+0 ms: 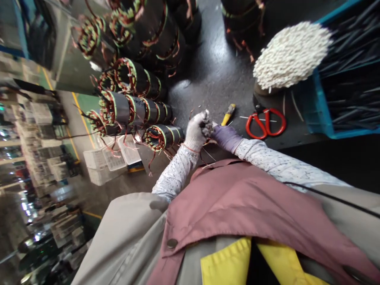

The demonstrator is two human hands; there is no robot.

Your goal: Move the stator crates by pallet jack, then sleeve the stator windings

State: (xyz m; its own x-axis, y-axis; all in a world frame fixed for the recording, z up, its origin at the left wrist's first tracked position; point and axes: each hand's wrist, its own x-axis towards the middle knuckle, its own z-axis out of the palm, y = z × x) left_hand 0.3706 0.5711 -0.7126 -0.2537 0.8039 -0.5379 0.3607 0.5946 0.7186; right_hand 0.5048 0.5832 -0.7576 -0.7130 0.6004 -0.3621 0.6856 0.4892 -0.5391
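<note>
My left hand (196,132), in a white glove with dark, soiled fingertips, is closed in front of my apron. My right hand (227,136), in a purple glove, meets it with bent, closed fingers. What lies between the fingers is too small and hidden to make out; thin wire-like strands show just below them. Left of my left hand lies a wound motor stator (164,136) with red and green leads. A yellow-handled cutter (228,114) rests just beyond my right hand. To the right are red-handled scissors (265,123).
Several more stators (136,109) are stacked in rows at the left. A heap of short white tubes (292,55) stands at the back right, beside blue bins (320,107) of dark sleeves. White plastic baskets (102,164) sit lower left, beyond the bench edge.
</note>
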